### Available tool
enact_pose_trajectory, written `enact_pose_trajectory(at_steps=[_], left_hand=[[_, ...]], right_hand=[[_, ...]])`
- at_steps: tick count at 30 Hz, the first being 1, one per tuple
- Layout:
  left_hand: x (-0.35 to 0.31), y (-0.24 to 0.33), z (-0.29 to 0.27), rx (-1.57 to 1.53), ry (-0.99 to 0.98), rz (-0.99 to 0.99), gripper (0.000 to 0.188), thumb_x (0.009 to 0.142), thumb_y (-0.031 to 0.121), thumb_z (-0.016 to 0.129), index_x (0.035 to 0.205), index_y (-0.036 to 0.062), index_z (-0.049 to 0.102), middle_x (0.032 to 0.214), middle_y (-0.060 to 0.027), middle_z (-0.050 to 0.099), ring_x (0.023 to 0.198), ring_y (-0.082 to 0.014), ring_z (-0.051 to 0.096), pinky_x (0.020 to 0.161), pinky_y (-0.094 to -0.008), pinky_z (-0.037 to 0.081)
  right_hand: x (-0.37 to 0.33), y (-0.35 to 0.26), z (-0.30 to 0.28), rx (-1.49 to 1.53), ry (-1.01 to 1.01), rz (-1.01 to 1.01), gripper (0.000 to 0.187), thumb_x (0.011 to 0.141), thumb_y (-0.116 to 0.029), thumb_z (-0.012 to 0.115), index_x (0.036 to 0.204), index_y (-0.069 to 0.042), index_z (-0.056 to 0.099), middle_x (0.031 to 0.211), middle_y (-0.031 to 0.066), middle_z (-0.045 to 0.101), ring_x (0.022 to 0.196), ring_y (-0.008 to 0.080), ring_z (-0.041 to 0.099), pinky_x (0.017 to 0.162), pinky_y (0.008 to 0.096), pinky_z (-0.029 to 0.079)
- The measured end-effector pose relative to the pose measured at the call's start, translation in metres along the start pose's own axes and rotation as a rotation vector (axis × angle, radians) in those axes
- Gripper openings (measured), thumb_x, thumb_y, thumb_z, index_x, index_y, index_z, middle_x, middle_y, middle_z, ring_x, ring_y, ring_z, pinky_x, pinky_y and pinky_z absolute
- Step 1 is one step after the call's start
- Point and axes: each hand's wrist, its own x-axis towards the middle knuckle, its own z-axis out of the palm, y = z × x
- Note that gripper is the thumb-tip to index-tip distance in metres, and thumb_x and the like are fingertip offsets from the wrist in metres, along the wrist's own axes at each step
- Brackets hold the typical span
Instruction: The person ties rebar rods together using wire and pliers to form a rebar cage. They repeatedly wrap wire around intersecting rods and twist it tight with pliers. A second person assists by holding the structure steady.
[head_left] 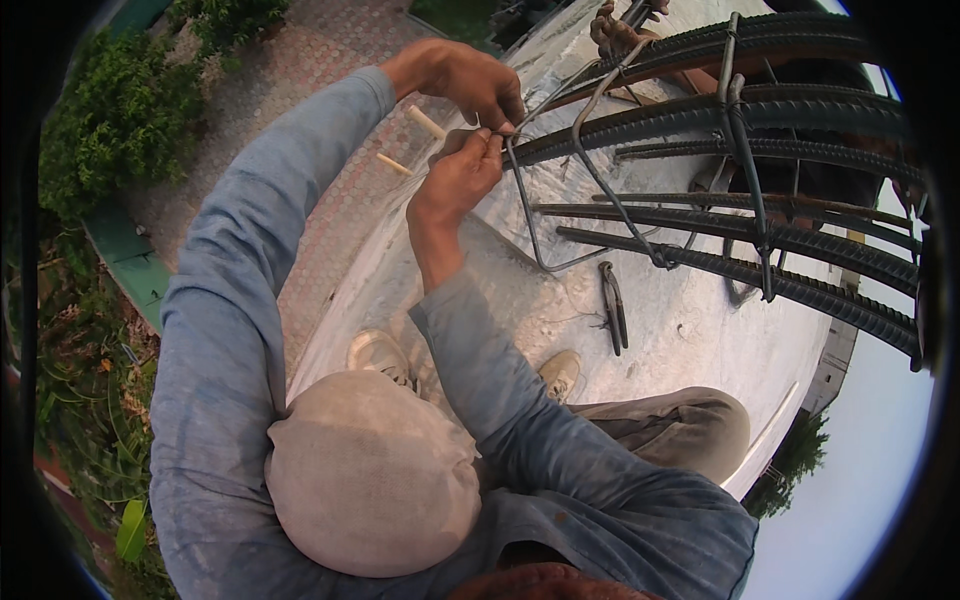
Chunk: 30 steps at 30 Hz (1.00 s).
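My left hand (468, 82) reaches over from the left with its fingers pinched at the corner of a bent steel stirrup (522, 200). Just below it, my right hand (458, 185) has thumb and forefinger pressed together at the same corner. Between the fingertips a thin wire seems to show, partly hidden by the fingers. The stirrup surrounds the ends of several ribbed rebars (640, 125) that run off to the right. On the pale concrete slab lies a pair of pincers (613, 308) with dark handles, apart from both hands.
Another person's hand (618, 35) grips near the top bars. More stirrups (740, 150) cross the rebars. My bent knees (370, 470) and shoes (560, 375) are close below. Two wooden sticks (427, 122) jut past the concrete's left edge, above paving (300, 110) and shrubs (120, 120).
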Motion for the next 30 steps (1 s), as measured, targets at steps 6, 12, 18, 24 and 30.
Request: enact_pose_trajectory(at_steps=[6,12,18,24,30], left_hand=[[-0.002,0.013,-0.001,0.362,0.071,0.102,0.021,0.094,0.018,0.069,0.102,-0.0013,0.073,0.080,-0.0099,0.070,0.074,-0.0205,0.059,0.074,-0.0410,0.049],[-0.013,0.015,0.010,0.436,0.188,0.184,0.025,0.098,0.016,0.065,0.089,-0.0066,0.064,0.072,-0.0161,0.063,0.064,-0.0254,0.057,0.067,-0.0461,0.047],[-0.011,0.019,0.006,0.366,0.109,0.104,0.020,0.097,0.014,0.064,0.089,-0.0046,0.064,0.073,-0.0145,0.064,0.065,-0.0264,0.061,0.065,-0.0454,0.048],[-0.006,0.029,0.003,0.593,0.140,0.084,0.021,0.090,0.012,0.064,0.102,-0.0028,0.073,0.083,-0.0186,0.073,0.076,-0.0318,0.070,0.072,-0.0454,0.053],[-0.014,0.045,0.015,0.755,0.214,0.073,0.016,0.083,0.005,0.069,0.093,-0.0063,0.075,0.082,-0.0242,0.071,0.077,-0.0353,0.074,0.068,-0.0472,0.058]], right_hand=[[0.007,0.008,-0.011,0.229,-0.112,0.051,0.021,0.112,-0.023,0.046,0.099,-0.009,0.052,0.071,-0.0010,0.047,0.061,0.0092,0.040,0.059,0.0284,0.035],[-0.002,0.009,-0.006,0.340,-0.094,0.059,0.026,0.113,-0.029,0.050,0.100,-0.007,0.056,0.069,-0.0019,0.046,0.060,0.0085,0.040,0.058,0.0269,0.036],[-0.007,0.002,-0.009,0.300,-0.051,0.164,0.027,0.113,-0.029,0.051,0.108,-0.005,0.062,0.071,-0.0030,0.048,0.061,0.0059,0.040,0.053,0.0251,0.032],[0.009,0.014,-0.011,0.318,-0.067,0.160,0.022,0.110,-0.028,0.056,0.105,-0.007,0.060,0.072,-0.0038,0.047,0.060,0.0066,0.039,0.055,0.0270,0.031],[0.017,0.017,-0.017,0.362,-0.032,0.259,0.014,0.108,-0.023,0.055,0.100,-0.012,0.056,0.074,-0.0039,0.046,0.061,0.0073,0.039,0.058,0.0288,0.032]])
